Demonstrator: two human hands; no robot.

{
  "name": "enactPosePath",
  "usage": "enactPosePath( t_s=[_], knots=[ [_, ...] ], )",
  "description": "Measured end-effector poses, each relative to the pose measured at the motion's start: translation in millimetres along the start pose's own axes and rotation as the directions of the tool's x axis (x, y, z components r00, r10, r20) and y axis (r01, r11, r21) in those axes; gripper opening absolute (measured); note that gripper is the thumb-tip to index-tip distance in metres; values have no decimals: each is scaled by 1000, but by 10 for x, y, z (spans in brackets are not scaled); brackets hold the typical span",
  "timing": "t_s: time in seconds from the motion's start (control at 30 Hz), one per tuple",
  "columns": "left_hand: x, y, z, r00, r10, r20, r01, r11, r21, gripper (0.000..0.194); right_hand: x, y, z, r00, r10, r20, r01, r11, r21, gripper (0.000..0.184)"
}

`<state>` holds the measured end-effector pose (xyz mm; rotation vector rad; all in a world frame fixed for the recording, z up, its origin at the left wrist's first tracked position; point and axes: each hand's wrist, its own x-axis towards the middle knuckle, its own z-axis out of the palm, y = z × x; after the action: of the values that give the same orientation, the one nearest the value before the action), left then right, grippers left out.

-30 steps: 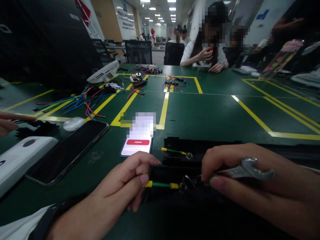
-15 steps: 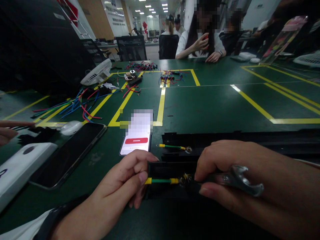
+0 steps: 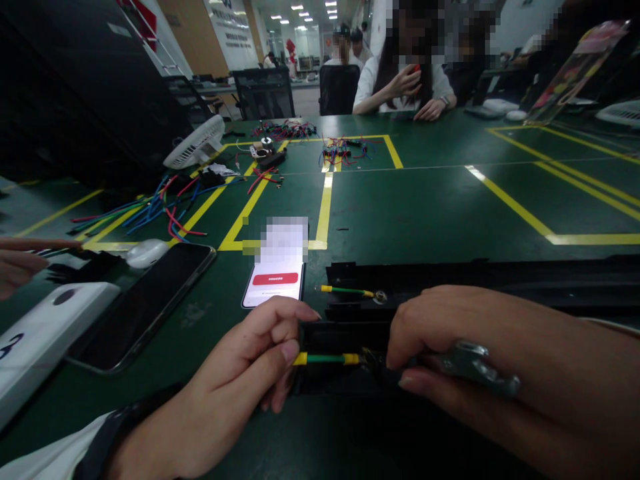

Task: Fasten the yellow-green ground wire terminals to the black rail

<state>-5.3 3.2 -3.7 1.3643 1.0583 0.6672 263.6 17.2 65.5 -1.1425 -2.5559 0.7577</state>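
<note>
My left hand (image 3: 240, 373) pinches the end of a short green wire with yellow sleeves (image 3: 326, 359) that lies across a long black rail (image 3: 475, 277). My right hand (image 3: 480, 360) is closed round a small metal spanner (image 3: 475, 370), whose working end meets the wire's ring terminal at the rail. A second green and yellow wire (image 3: 350, 291) with a ring terminal rests on the rail a little farther back.
A lit phone (image 3: 275, 277) lies just beyond my left hand. A dark phone (image 3: 145, 303), a white box (image 3: 45, 337) and a white mouse (image 3: 145, 252) sit at left, near another person's fingers (image 3: 20, 263). Coloured wires (image 3: 150, 207) and a white fan (image 3: 195, 143) lie farther back. People sit across the table.
The spanner's free end has swung downward in my right hand, from level with the knuckles to lower at the right. My left hand keeps its pinch on the wire.
</note>
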Motion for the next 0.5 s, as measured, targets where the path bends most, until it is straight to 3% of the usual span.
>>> enactPosePath(
  t_s=[0.5],
  knots=[
    [0,-14,-5,1000,2,2,-2,1000,13,22,47,10,-44,997,3,72,-11,995,100,11]
  ],
)
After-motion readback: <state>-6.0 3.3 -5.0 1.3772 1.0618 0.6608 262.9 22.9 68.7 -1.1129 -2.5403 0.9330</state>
